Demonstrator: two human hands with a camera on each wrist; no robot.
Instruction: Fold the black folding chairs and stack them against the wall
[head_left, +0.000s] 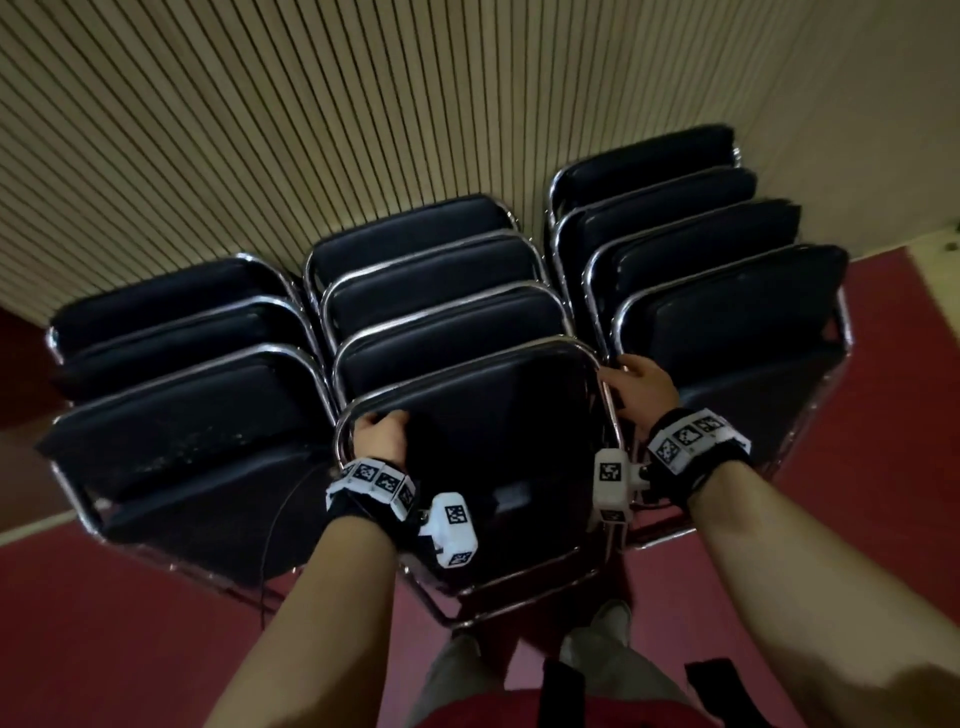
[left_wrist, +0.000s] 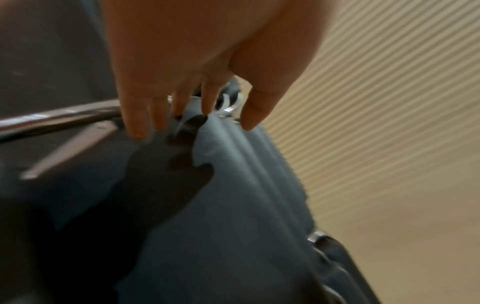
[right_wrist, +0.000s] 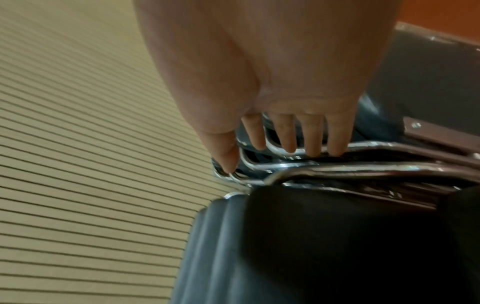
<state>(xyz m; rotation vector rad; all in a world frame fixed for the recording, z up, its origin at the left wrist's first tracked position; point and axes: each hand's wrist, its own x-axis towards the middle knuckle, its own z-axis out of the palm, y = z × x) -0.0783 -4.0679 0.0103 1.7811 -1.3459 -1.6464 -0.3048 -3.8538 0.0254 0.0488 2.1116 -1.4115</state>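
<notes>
Three rows of folded black chairs with chrome frames lean on the slatted wall (head_left: 311, 130). The front chair (head_left: 493, 441) of the middle row stands folded, tilted back against the ones behind it. My left hand (head_left: 384, 423) grips its top left corner, fingers over the padded edge (left_wrist: 233, 205) and thumb on the far side, as my left hand (left_wrist: 202, 123) shows in the wrist view. My right hand (head_left: 631, 379) holds the top right corner. There my right hand (right_wrist: 272, 162) has its fingertips on the chrome tube (right_wrist: 376, 147) and its thumb on a tube further back.
The left row (head_left: 182, 415) and the right row (head_left: 727, 312) stand close on either side of the middle row. Red floor (head_left: 130, 623) spreads in front. My shoes (head_left: 608, 623) are just below the front chair's legs. A thin cable (head_left: 275, 545) hangs by my left arm.
</notes>
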